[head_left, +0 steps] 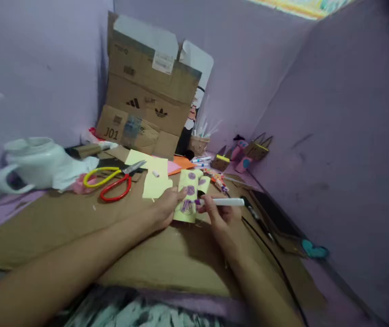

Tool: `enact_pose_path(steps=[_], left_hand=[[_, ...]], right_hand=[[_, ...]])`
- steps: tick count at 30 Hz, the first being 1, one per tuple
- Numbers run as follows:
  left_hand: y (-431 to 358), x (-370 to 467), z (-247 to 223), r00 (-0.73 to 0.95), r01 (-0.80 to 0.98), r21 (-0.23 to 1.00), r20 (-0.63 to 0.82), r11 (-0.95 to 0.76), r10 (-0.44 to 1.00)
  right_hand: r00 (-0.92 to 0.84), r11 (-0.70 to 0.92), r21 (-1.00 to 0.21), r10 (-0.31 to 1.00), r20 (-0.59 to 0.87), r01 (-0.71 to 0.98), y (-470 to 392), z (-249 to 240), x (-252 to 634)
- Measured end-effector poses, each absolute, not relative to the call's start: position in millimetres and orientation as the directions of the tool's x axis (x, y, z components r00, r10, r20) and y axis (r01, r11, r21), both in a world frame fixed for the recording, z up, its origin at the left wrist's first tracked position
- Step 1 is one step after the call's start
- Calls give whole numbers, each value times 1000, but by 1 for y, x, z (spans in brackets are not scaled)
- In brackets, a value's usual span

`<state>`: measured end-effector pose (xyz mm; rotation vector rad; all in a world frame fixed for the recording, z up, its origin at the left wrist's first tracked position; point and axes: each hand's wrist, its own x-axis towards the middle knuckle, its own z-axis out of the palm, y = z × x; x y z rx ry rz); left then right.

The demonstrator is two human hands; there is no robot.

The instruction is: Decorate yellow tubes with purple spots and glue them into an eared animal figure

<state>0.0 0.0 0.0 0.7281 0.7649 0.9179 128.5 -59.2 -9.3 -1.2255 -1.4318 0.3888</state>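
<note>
My left hand (169,204) grips the left edge of a folded yellow paper piece (184,181), which bears several purple coloured spots. In my right hand (219,211) is a white marker (228,201), its purple tip touching or very close to the lowest spot. The marker's cap (155,174) lies on a yellow sheet (156,185) just beyond my left hand. Scissors (115,190) with one yellow and one red handle rest partly open to the left, their blades over the yellow paper.
A white teapot (41,163) stands at the left. Behind are a cardboard box (150,100) and a basket (199,144). Small cardboard figures (219,162) sit at the back right. A glue gun or similar black tool (257,218) and a cable (279,265) lie right of my right hand.
</note>
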Motion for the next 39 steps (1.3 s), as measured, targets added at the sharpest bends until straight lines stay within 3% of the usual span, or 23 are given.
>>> enact_pose_path(steps=[28, 39], left_hand=[[4, -1, -5, 404, -425, 808, -234, 408, 884], [5, -1, -5, 374, -415, 814, -254, 406, 892]], right_hand=[[224, 451, -800, 798, 560, 395, -51, -16, 128], [122, 408, -808, 859, 498, 424, -60, -12, 125]])
